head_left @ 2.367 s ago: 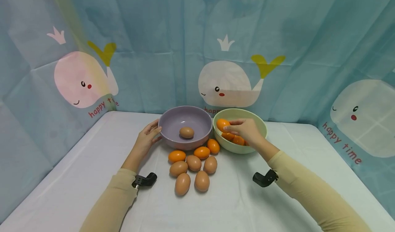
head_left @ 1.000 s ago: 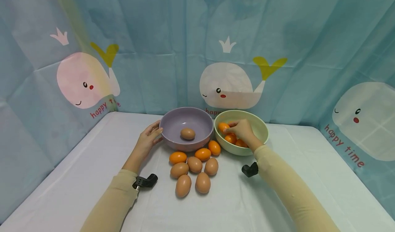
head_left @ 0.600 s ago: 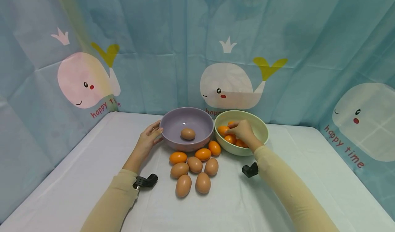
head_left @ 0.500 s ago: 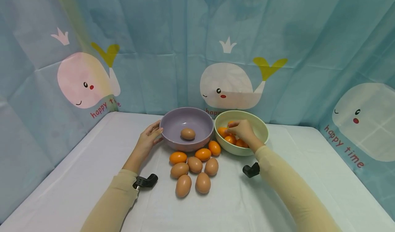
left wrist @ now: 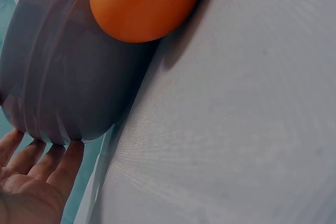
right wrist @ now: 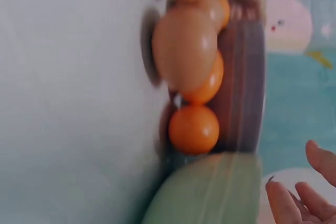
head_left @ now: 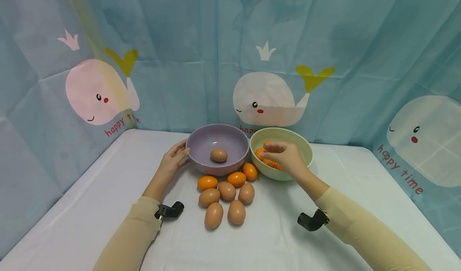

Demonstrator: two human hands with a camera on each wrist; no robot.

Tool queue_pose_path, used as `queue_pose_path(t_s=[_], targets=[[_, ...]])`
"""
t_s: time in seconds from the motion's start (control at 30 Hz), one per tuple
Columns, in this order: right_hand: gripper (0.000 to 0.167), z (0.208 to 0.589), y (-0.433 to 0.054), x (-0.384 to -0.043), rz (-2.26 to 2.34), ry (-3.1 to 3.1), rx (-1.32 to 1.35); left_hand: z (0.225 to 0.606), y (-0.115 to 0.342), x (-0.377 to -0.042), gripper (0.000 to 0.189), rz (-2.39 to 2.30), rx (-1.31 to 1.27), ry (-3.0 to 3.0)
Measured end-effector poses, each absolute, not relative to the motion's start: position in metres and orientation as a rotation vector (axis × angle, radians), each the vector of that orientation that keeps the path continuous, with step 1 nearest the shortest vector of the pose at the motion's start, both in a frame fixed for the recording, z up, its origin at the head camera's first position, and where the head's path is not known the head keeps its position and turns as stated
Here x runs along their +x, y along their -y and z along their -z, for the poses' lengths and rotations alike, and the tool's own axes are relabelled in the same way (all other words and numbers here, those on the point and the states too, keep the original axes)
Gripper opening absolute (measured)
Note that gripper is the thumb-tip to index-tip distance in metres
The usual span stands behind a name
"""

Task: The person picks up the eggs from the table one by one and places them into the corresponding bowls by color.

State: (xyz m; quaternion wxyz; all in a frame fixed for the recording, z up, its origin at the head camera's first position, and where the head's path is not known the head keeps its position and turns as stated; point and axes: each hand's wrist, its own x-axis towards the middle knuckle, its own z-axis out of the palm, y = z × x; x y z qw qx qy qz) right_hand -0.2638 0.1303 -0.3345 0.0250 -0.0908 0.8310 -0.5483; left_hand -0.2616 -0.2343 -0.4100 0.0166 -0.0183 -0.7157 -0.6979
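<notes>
My left hand (head_left: 171, 162) rests its fingers (left wrist: 67, 169) against the outer left side of the purple bowl (head_left: 237, 141), which holds one brown egg (head_left: 219, 155). Over the light green bowl (head_left: 304, 147), my right hand (head_left: 288, 157) hovers with thumb and fingers apart and nothing between them. Several smooth orange ovals, like small fruits, lie in that bowl, partly hidden by the hand; one orange oval (head_left: 259, 153) shows at its left. In front of the purple bowl are a few more, such as the orange oval (head_left: 207, 183), and several brown eggs (head_left: 236, 212).
Both bowls stand side by side at the back of a white-covered table (head_left: 266, 239). A blue curtain (head_left: 173, 91) with printed whales hangs right behind them. Black wrist cameras (head_left: 313, 220) sit on both sleeves.
The right hand lowered an orange oval into the green bowl and let it go. It has since risen slightly, its forearm swinging right. The left hand has stayed at the purple bowl.
</notes>
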Motion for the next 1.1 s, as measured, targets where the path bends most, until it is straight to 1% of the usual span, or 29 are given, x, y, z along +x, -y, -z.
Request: queue_pose_path(t_s=[0.2,0.4,0.73,1.1], targets=[[0.042,0.331,-0.131,-0.237,1.749,-2.507,-0.324,0.41,0.234,-0.262,0.06,2.174,-0.061,2.223],[0.047,0.334,-0.126,-0.217,1.701,-2.492,-0.373,0.411,0.234,-0.261,0.06,2.162,-0.069,2.222],[0.047,0.354,-0.119,-0.207,1.719,-2.328,-0.36,0.411,0.234,-0.263,0.058,2.156,-0.062,2.226],[0.046,0.373,-0.112,-0.203,1.628,-2.373,-0.288,0.41,0.234,-0.262,0.059,2.154,-0.075,2.225]])
